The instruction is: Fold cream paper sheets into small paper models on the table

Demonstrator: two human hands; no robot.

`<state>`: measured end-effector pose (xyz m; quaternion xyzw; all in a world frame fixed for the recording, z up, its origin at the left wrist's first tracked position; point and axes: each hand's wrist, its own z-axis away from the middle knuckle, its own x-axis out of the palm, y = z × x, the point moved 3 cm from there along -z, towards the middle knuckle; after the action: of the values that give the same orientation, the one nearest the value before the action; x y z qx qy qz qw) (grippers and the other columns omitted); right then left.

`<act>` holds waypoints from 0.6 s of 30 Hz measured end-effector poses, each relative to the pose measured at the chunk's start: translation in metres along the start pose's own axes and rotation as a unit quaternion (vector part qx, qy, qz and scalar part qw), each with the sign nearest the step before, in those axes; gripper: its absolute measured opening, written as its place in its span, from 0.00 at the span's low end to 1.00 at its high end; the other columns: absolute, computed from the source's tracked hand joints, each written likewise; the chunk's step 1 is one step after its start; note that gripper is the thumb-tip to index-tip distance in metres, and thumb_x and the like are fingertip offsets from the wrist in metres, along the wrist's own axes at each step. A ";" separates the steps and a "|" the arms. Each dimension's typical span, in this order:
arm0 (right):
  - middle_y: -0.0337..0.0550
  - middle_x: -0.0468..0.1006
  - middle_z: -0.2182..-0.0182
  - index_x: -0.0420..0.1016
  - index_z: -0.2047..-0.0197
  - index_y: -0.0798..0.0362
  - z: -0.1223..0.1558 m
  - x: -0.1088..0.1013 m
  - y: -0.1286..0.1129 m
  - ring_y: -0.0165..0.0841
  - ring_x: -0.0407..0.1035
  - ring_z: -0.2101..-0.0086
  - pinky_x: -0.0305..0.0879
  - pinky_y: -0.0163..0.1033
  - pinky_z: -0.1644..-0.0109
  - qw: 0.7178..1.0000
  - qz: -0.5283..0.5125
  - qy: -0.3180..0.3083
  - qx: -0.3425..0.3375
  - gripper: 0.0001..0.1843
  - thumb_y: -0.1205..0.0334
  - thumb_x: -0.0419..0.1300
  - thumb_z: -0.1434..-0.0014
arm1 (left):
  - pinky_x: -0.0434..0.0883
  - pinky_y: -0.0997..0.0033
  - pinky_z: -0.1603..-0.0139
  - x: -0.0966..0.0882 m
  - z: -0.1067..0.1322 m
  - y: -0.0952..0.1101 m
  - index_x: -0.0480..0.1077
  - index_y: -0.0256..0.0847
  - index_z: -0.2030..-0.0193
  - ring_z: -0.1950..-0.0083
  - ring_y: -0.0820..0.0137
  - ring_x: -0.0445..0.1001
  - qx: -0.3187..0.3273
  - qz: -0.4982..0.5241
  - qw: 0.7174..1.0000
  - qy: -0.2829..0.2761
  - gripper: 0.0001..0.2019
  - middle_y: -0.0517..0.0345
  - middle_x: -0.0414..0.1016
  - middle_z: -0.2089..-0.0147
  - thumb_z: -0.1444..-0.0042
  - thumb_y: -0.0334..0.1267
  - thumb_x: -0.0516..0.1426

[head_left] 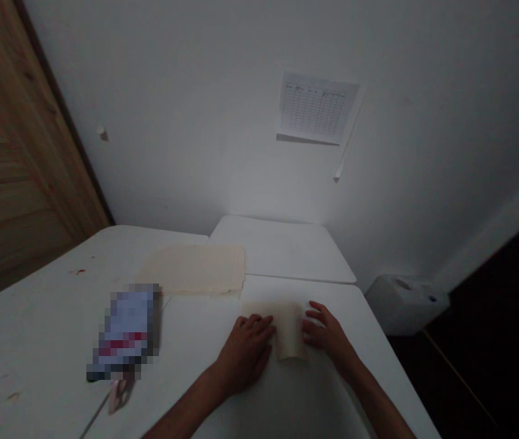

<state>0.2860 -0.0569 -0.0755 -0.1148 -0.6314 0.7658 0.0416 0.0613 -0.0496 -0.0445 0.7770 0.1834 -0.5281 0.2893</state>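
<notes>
A small pale beige sheet (290,338), which looks like paper, lies on the white table between my hands, with its near edge slightly curved. My left hand (249,350) rests palm down at its left side, fingers stretched toward the sheet and the tips at its edge. On the other side, my right hand (326,332) has its fingers spread apart, the tips at or close to the sheet's right edge. Dim light and blur hide the exact contact. Beyond my left hand lies a larger beige sheet or stack of sheets (195,268).
A pixelated white and blue packet (127,326) lies to the left, with pink-handled scissors (120,393) near it. White tables (287,250) meet the wall, where a printed sheet (317,108) hangs. A white box (406,305) stands right of the table, below its edge.
</notes>
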 end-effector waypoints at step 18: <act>0.56 0.67 0.44 0.57 0.39 0.50 0.028 0.008 -0.012 0.39 0.74 0.59 0.71 0.47 0.53 0.997 0.030 -0.013 -0.074 0.37 0.46 0.62 0.47 | 0.66 0.52 0.51 0.004 -0.001 0.010 0.71 0.42 0.56 0.52 0.57 0.68 0.041 0.048 0.997 0.044 0.14 0.49 0.73 0.53 0.45 0.48 0.60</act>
<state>0.2705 -0.0797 -0.0594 -0.1262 -0.6834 0.7191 0.0019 0.0692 -0.0569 -0.0458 0.8189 0.1363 -0.4856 0.2740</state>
